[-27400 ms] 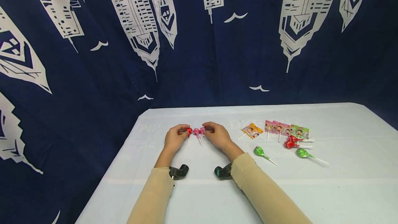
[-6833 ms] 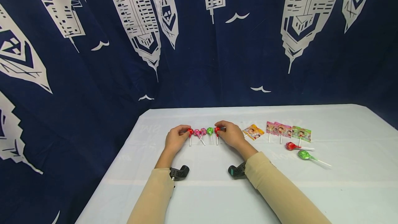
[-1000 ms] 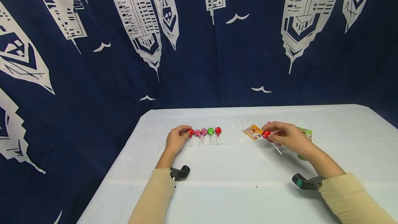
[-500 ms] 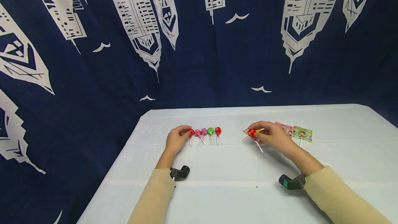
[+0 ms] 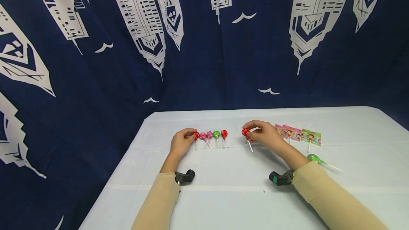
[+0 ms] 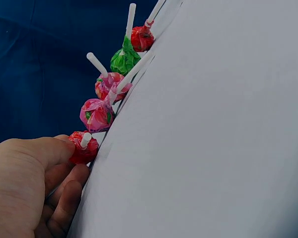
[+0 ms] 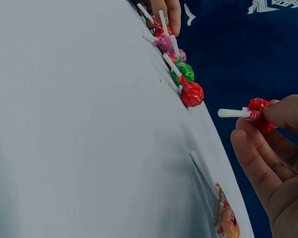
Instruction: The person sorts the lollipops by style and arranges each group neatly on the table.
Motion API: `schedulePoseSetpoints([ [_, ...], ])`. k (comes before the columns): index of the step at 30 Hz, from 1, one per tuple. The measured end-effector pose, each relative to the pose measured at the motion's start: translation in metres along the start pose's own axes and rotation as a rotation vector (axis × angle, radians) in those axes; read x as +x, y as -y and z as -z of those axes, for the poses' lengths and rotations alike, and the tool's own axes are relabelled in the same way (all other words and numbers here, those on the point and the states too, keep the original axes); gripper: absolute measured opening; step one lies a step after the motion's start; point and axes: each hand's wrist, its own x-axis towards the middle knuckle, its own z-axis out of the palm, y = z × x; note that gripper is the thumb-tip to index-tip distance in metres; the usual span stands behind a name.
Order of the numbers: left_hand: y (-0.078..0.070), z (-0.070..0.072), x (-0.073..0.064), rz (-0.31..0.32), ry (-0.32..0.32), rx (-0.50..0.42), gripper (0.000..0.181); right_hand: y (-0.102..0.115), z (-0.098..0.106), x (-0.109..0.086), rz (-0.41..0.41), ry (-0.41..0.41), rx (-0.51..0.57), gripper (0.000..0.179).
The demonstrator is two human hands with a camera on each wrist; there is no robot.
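Note:
My left hand [image 5: 181, 146] pinches a red lollipop [image 6: 84, 151] at the left end of a row on the white table. To its right stand two crossed pink lollipops [image 5: 202, 136], a green lollipop [image 5: 216, 134] and a red lollipop [image 5: 224, 133], heads away from me and sticks toward me. My right hand [image 5: 268, 138] pinches another red lollipop [image 7: 260, 115] between thumb and fingers. It is held above the table, right of the row and apart from it, its stick angled down toward me in the head view.
Under my right hand lies an orange flat-wrapped lollipop [image 7: 229, 220]. Farther right are pink flat-wrapped lollipops [image 5: 292, 133], a green flat-wrapped one [image 5: 311, 137] and a round green lollipop [image 5: 314, 158]. A dark blue printed cloth [image 5: 198, 81] hangs behind the table [image 5: 223, 201].
Over the last second my right hand has carried the red lollipop leftward toward the row. Since the oldest frame, a green and a red lollipop have joined the row. My left hand has stayed put.

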Motion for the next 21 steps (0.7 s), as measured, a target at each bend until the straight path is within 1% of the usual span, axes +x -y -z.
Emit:
schedulePoseSetpoints([
  [3,0.001,0.0,0.001,0.001,0.002,-0.001,0.021,-0.002,-0.005,0.005,0.004,-0.004,0.027,0.029],
  [7,0.001,0.0,0.0,0.003,0.002,-0.003,0.021,-0.007,-0.013,0.012,0.006,-0.016,0.032,0.029],
  [16,0.001,0.0,0.0,0.005,0.009,-0.005,0.021,-0.013,-0.033,0.028,-0.068,-0.033,0.009,0.027],
  [21,0.001,-0.001,0.0,-0.002,0.008,-0.007,0.021,-0.013,-0.042,0.036,-0.094,-0.036,-0.03,0.025],
])
